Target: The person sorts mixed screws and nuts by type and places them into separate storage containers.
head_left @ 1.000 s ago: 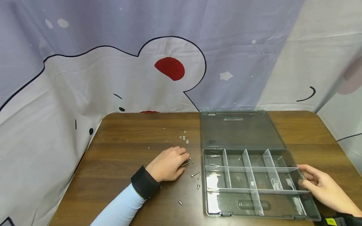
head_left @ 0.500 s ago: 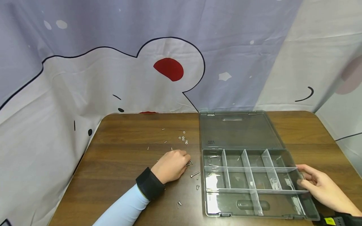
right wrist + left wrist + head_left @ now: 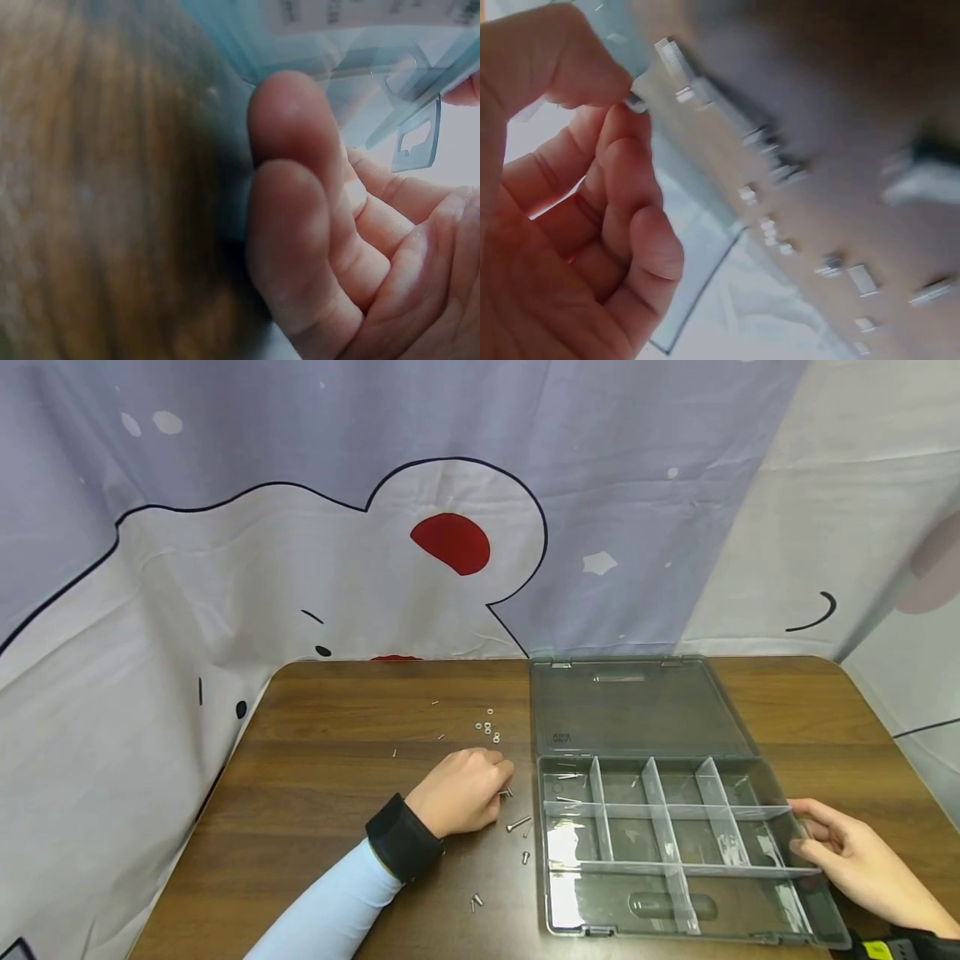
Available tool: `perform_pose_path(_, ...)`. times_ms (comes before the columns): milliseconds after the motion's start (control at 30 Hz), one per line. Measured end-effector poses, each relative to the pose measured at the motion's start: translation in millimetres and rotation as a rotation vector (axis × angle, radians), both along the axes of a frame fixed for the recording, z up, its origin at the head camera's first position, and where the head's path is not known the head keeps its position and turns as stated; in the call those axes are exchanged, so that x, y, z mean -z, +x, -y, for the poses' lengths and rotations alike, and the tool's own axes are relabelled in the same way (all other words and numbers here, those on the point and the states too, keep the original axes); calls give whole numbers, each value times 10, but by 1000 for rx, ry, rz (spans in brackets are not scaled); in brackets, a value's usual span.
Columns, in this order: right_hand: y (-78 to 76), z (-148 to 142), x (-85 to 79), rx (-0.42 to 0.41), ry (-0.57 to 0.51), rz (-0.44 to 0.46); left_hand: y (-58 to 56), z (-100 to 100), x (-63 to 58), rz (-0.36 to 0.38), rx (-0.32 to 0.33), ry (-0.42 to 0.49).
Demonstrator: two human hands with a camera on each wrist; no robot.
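My left hand (image 3: 461, 789) is pinching a metal piece (image 3: 636, 102) between thumb and forefinger, while the box (image 3: 633, 837) is lying open at its 3 o'clock, my right hand (image 3: 862, 856) gripping the box's 3 o'clock edge. For a clean pick I should be squeezing lightly with fingertips alone, since something this small could easily be slipping, and be clearing the long screw (image 3: 518, 823) at 4 o'clock and the rings (image 3: 487, 725) towards 1 o'clock without knocking them.
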State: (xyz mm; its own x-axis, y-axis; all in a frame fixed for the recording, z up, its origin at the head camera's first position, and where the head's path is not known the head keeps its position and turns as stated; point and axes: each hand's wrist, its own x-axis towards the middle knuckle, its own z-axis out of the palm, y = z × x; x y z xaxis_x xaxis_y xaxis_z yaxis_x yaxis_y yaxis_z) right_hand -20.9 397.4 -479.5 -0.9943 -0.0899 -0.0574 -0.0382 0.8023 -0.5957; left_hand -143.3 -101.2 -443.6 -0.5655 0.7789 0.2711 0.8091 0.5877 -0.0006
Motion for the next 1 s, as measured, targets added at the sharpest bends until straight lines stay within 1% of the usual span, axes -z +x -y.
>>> perform_pose_path(233,12,-14,12,-12,-33,-20,-47,-197,-260,-61,33,38)
perform_pose_path(333,18,-16,20,-17,-50,-26,-56,-302,-345,-74,67,51)
perform_pose_path(433,19,-15,24,-20,-58,-30,-59,-400,-405,-83,97,52)
perform_pose_path(533,18,-17,24,-17,-50,-29,-62,-490,-438,-84,116,47)
perform_pose_path(667,17,-19,24,-13,-44,-24,-58,-588,-454,-79,128,41)
perform_pose_path(800,17,-17,26,-20,-52,-25,-48,-661,-465,-81,139,33)
perform_pose_path(1000,22,-32,49,-35,-60,-49,-32,-743,-484,-81,152,26)
